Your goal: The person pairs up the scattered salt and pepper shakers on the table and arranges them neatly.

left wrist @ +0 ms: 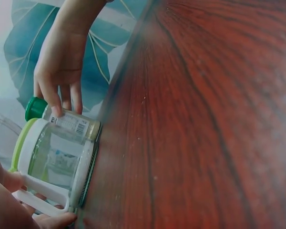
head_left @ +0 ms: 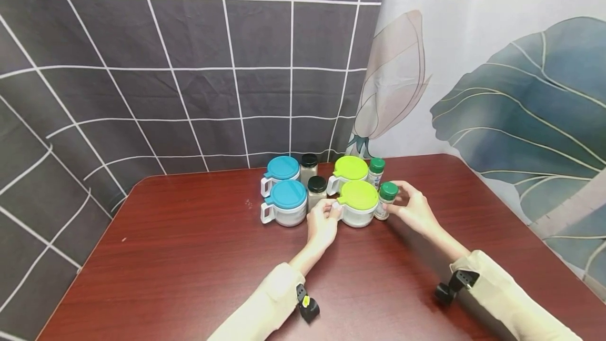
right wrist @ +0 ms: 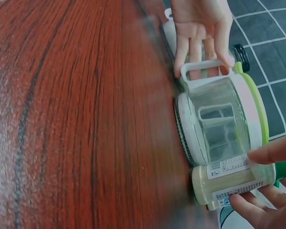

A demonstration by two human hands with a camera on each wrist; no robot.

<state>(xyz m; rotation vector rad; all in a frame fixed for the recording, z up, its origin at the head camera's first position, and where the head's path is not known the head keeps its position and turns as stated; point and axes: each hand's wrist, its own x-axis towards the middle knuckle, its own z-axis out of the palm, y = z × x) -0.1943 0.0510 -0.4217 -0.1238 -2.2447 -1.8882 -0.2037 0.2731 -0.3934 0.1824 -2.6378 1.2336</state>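
Note:
My left hand (head_left: 323, 223) pinches the white handle (right wrist: 205, 67) of the front seasoning jar (head_left: 358, 216), a clear jar with a lime-green lid. In the left wrist view the thumb is by the top of that handle and a finger by its bottom. My right hand (head_left: 417, 213) holds a clear seasoning shaker (right wrist: 229, 183) with a green cap, thumb on one side and fingers on the other. This shaker stands upright against the jar's right side. Just left of my left hand is a black-capped shaker (head_left: 316, 187).
Behind the front row stand another lime-lidded jar (head_left: 351, 167), a second green-capped shaker (head_left: 376, 168) and another black-capped shaker (head_left: 309, 164). Two blue-lidded jars (head_left: 289, 194) are at the left. The dark red wooden table (head_left: 189, 246) meets a grid-patterned cloth (head_left: 189, 57) at its back edge.

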